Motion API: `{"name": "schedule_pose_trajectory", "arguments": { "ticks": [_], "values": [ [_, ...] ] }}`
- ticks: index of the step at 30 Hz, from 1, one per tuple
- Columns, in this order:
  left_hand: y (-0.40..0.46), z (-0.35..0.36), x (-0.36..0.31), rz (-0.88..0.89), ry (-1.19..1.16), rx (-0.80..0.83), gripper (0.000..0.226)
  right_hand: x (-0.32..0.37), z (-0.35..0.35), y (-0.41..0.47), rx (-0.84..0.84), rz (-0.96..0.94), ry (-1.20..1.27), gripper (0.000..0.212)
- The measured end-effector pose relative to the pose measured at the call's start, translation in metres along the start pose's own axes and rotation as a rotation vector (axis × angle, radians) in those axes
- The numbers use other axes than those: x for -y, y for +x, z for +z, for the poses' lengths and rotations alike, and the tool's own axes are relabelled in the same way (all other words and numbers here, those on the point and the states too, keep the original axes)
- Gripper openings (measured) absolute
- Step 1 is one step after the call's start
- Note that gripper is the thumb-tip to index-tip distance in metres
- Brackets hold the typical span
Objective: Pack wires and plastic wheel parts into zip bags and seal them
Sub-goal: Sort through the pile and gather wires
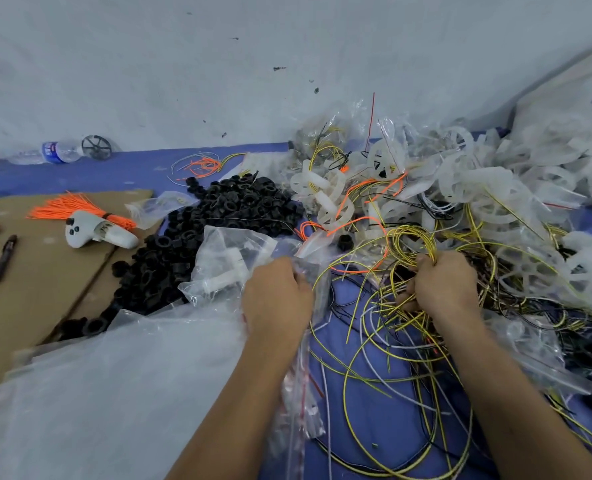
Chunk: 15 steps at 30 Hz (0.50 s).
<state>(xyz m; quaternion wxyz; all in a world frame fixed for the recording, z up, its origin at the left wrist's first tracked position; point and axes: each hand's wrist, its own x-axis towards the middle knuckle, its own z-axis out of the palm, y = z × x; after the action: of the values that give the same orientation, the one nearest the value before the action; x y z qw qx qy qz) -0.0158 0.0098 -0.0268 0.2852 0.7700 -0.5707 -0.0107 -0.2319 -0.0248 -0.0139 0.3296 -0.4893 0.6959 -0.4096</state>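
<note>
Head view of a blue work surface [363, 420] against a pale wall. Left hand [276, 299], just left of centre, has its fingers curled round the mouth of a clear zip bag [305, 393], whose red-lined strip trails toward 6 o'clock along the forearm. Right hand [440, 289], at 3 o'clock from the left hand and apart from it, is closed round a bunch of yellow wires [408, 244]; the loops rise above the fist toward 12 o'clock and further strands spill toward 6 o'clock over the surface, mixed with white and black wires. At 1 to 2 o'clock of the hands lies a heap of translucent white wheel parts [488, 188], threaded with yellow and orange wires and loose bags. At 10 to 11 o'clock of the left hand sits a pile of black ring-shaped parts [218, 209], with another clear bag [232, 258] holding white pieces just beside it. Farther toward 9 o'clock, on brown cardboard [27, 306], lie a bundle of orange ties [76, 206], a white handheld controller [97, 232] touching that bundle, and a dark pen [5, 258]. A large clear plastic sheet [114, 393] fills the 7 o'clock corner. A plastic bottle [50, 152] lies by the wall at far left.
</note>
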Motion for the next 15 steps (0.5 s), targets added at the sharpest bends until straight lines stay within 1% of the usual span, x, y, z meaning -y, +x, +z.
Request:
{"name": "schedule_pose_trajectory", "arguments": {
  "ticks": [1, 2, 5, 6, 7, 9, 10, 13, 14, 15],
  "values": [
    [0.0003, -0.0008, 0.0014, -0.007, 0.018, -0.003, 0.016, -0.0004, -0.0003, 0.0002, 0.001, 0.004, 0.000, 0.034],
    [0.0006, -0.0016, 0.0019, -0.021, 0.028, 0.003, 0.023, -0.0007, -0.0007, 0.0000, 0.003, 0.008, 0.000, 0.033],
    [0.0015, -0.0005, 0.0011, -0.054, 0.093, 0.066, 0.061, -0.0024, -0.0014, 0.0002, 0.015, 0.005, 0.020, 0.032],
    [0.0011, 0.0001, -0.0002, -0.059, 0.117, 0.085, 0.069, -0.0028, -0.0014, 0.0008, 0.018, 0.002, 0.028, 0.032],
    [0.0007, 0.0003, -0.0010, -0.063, 0.130, 0.097, 0.072, -0.0033, -0.0013, 0.0012, 0.019, 0.000, 0.037, 0.032],
    [0.0005, -0.0002, -0.0018, -0.054, 0.107, 0.103, 0.065, -0.0041, -0.0012, 0.0017, 0.020, -0.005, 0.049, 0.030],
    [0.0005, -0.0005, -0.0014, -0.035, 0.079, 0.100, 0.055, -0.0044, -0.0010, 0.0016, 0.021, -0.008, 0.056, 0.030],
    [0.0014, -0.0010, 0.0007, 0.046, -0.021, 0.101, 0.016, -0.0045, -0.0012, 0.0010, 0.015, -0.015, 0.083, 0.031],
    [0.0021, -0.0016, 0.0006, 0.051, -0.053, 0.107, 0.011, -0.0044, -0.0013, 0.0008, 0.011, -0.014, 0.087, 0.032],
    [0.0021, -0.0024, 0.0000, 0.045, -0.086, 0.107, 0.015, -0.0044, -0.0012, 0.0005, 0.008, -0.014, 0.095, 0.032]
  ]
}}
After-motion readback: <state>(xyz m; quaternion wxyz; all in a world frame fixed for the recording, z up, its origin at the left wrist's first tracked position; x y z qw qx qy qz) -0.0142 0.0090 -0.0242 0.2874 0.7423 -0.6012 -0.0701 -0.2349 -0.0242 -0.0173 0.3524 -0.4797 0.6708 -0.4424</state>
